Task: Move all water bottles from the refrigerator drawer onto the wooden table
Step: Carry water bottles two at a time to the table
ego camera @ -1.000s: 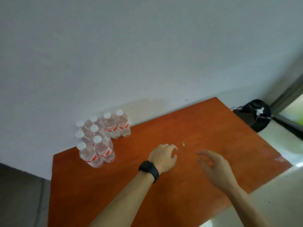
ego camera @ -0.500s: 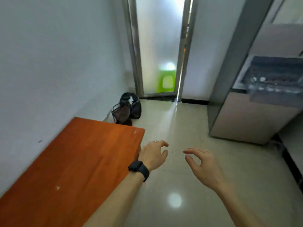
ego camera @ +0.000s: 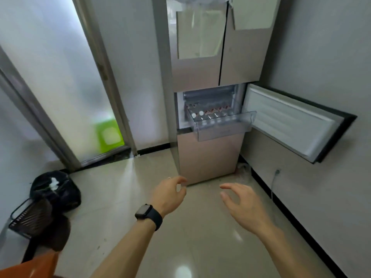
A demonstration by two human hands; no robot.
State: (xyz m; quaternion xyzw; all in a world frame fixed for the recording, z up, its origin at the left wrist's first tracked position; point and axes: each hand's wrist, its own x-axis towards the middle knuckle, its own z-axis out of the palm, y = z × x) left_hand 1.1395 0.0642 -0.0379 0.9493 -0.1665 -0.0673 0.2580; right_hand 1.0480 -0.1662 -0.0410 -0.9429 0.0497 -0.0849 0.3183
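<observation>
1. Water bottles (ego camera: 210, 115), clear plastic with white caps and red labels, stand upright in rows in the refrigerator's middle compartment. With the caps facing up, each neck should be easy to seize from above. The view is too blurred to count them.
2. A clear plastic drawer (ego camera: 220, 131) holds them. It is pulled out past the refrigerator's front, probably so that hands can reach in from above.
3. The tall beige metallic refrigerator (ego camera: 208, 157) has its white-lined compartment door (ego camera: 291, 121) swung wide to the right, as the person faces it, which clears the way to the drawer.
4. The left hand (ego camera: 168, 194), with a black smartwatch (ego camera: 148, 215) on its wrist, hovers low in front of the refrigerator's base. Its fingers are loosely curled and hold nothing. The right hand (ego camera: 243, 205) hovers beside it, fingers bent and spread, also empty. Both are well apart from the drawer. I judge they are held forward, ready to take a bottle each.
5. Only a corner of the orange-brown wooden table (ego camera: 30, 267) shows, well away from the refrigerator, so each load means a walk across the floor.
6. A black bag (ego camera: 58, 189) and a dark wire basket (ego camera: 30, 219) sit on the floor between the table corner and the refrigerator, to one side of that path.
</observation>
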